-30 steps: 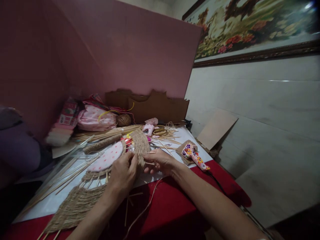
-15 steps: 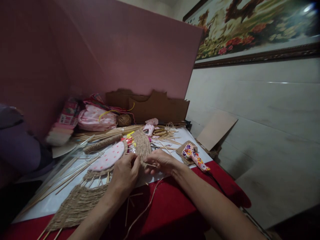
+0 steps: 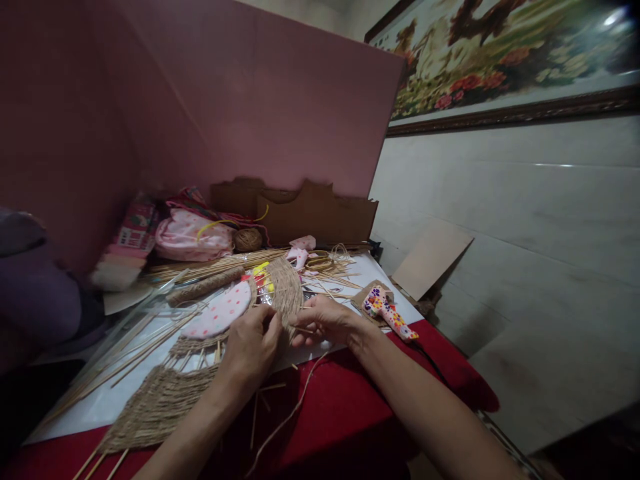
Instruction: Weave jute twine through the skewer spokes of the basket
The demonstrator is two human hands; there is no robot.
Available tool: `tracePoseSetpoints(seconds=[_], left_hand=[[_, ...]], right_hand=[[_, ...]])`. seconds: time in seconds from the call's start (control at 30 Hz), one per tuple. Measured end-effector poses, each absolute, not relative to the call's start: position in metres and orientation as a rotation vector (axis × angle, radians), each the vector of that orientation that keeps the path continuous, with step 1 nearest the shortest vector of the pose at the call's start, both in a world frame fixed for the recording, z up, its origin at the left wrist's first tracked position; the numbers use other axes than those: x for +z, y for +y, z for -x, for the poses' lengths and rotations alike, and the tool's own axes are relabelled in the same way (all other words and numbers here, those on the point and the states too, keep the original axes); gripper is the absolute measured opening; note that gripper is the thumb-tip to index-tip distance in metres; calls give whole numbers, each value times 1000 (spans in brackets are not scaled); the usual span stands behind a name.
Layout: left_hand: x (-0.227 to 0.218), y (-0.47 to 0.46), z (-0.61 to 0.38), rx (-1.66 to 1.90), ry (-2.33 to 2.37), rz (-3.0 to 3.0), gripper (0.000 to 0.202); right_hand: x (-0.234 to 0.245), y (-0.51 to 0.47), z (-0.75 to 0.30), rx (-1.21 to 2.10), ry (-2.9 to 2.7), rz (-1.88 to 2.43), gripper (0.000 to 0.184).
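Note:
A curved panel of woven jute twine (image 3: 285,287) on thin sticks lies in front of my hands. My left hand (image 3: 253,340) is closed in a pinch at its near edge, and the fingertips hide what they grip. Beside it, my right hand (image 3: 327,320) has its fingers curled round a thin wooden stick (image 3: 303,329) at the panel's near right side. Left of the hands lies a round pad of white cloth with red dots (image 3: 217,312), edged with twine. A larger woven twine panel (image 3: 160,403) with sticks poking out is partly under my left forearm.
A flower-patterned glue gun (image 3: 390,312) rests on cardboard at the right. Loose sticks (image 3: 140,350), a twine roll (image 3: 205,287) and a twine ball (image 3: 247,240) lie at left and back. A loose twine strand (image 3: 295,410) crosses the red cloth (image 3: 350,413).
My right fingers have shifted slightly around the stick. The left hand stays pinched in nearly the same place, and the view has moved very little.

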State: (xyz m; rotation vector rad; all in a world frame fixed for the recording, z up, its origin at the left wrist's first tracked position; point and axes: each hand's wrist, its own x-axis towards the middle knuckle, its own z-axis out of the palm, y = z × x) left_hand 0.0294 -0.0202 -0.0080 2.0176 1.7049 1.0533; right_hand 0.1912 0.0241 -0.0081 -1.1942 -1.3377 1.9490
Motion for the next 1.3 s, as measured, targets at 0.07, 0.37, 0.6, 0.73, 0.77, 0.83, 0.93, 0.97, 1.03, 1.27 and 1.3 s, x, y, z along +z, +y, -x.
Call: tracePoseSetpoints(seconds=[0.07,0.37,0.6,0.73,0.77,0.83,0.93,0.97,1.03,1.27,1.3], left_hand=[[-8,-20,-30,1053,1712,-2012,24],[-6,-21,-31,1031,1712,-2009,25],[-7,-20,-31,1015,1714,-2028,24],[-7,-21,-31,1030,1688,-2032,24],[-7,-21,-31,1031,1687,-2032,23],[-7,-22,-31,1040,1689,-2031,23],[-7,-21,-31,1042,1687,-2035,22],[-7,-21,-32,1038,1683,-2036,22],[-7,-21,-32,1033,1677,-2043,22],[-7,-22,-31,1037,1694,-2063,22],[-8,-22,-31,1041,1693,-2066,23]], right_hand=[[-8,24,-192,1942,-1355,1198,15],[-12,25,-197,1972,-1377,1149,9],[-20,28,-195,1940,-1377,1146,15],[-17,26,-194,1918,-1396,1175,18],[-15,25,-194,1916,-1390,1180,18],[-12,23,-194,1923,-1380,1175,19],[-8,22,-194,1953,-1377,1143,23],[-8,22,-195,1956,-1382,1146,24],[-8,22,-195,1950,-1392,1168,21],[-8,24,-194,1945,-1337,1173,12],[-8,24,-194,1940,-1338,1183,13]])
